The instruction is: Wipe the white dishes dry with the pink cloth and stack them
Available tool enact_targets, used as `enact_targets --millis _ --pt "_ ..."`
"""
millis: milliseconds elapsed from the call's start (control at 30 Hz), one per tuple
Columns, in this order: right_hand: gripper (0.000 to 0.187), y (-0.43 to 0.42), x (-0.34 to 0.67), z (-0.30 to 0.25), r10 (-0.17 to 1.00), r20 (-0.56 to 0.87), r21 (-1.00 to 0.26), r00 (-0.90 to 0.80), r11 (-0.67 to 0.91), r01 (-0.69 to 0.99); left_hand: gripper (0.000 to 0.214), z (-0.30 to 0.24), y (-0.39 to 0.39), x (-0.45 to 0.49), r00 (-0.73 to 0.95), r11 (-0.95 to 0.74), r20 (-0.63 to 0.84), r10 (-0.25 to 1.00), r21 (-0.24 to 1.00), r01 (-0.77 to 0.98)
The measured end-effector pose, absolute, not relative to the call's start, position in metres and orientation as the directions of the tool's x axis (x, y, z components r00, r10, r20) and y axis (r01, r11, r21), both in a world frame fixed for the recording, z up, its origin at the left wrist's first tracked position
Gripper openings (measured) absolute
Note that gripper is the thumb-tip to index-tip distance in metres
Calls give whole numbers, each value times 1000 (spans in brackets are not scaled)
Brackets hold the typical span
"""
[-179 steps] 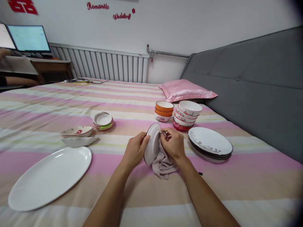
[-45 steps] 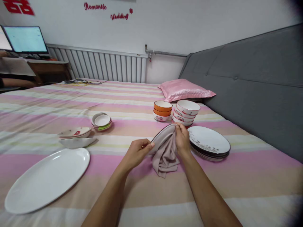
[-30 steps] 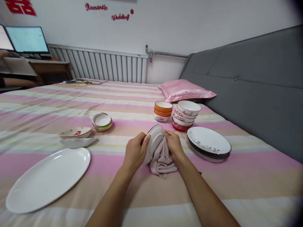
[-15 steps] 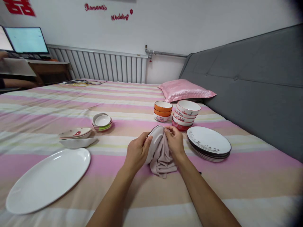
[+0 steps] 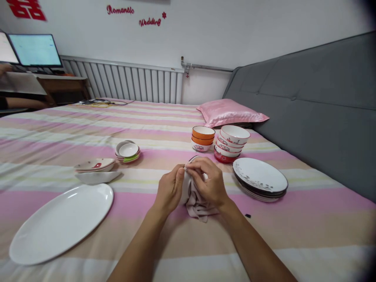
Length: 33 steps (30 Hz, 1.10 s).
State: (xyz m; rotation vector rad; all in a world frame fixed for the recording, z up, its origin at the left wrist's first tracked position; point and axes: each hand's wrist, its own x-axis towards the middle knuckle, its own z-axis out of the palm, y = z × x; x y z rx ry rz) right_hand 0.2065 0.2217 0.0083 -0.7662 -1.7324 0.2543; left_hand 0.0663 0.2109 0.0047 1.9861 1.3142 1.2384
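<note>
Our left hand (image 5: 170,188) pinches the plate (image 5: 185,190) by its left edge; our right hand (image 5: 210,182) pinches the cloth (image 5: 199,206) just beside our left thumb. Plate's between them at frame centre, steeply tilted, long visible axis running up-frame.

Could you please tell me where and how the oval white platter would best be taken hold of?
Probably mid-length on the rim facing the left hand, coming from the right, thumb on top and fingers slipped beneath. The oval white platter lies flat and is long, so a mid-length grip should balance better; stacked dishes sit close to its far end.
</note>
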Motion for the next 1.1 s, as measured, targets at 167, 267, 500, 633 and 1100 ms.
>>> enact_targets --millis 167,267,500,633,1100 --pt "18 214 198 6 599 707 -528 -378 801 282 53 5 212 63 81 -422 419 904 849 319" --pt "17 211 194 3 574 652 -502 -496 816 285 57 6 213 60 47 -385 386 921 886 259" --pt "19 211 193 -1 555 650 -470 -519 830 300 57 9 214 59 70 -363 356 932 910 200" --pt "17 213 194 2 616 711 -542 -339 788 293 55 8 213 60 98 -395 383 918 900 185" --pt "29 248 216 -18 819 499 -863 283 439 251 40 6 213 64 115 -414 409 905 788 455"
